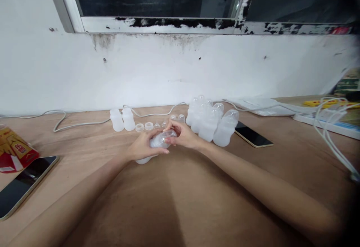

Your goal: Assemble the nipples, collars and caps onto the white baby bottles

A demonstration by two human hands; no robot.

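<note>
A frosted baby bottle (144, 160) lies tilted between my hands, its clear domed cap (169, 133) pointing right and away. My left hand (146, 144) wraps round the bottle near its neck. With thumb and fingers, my right hand (181, 134) grips the clear cap. Behind the hands stand two open bottles (128, 119), two white screw rings (149, 126), small clear nipples (157, 125) and clear caps (181, 118) in a row. To the right is a group of several capped bottles (208, 123), all upright. Part of the held bottle is hidden by my left hand.
A phone (254, 133) lies right of the capped bottles, another phone (25, 183) at the left by a red and yellow box (17, 149). A white cable (81, 124) runs along the wall. More cables (326, 123) and a power strip (323, 122) are at the right.
</note>
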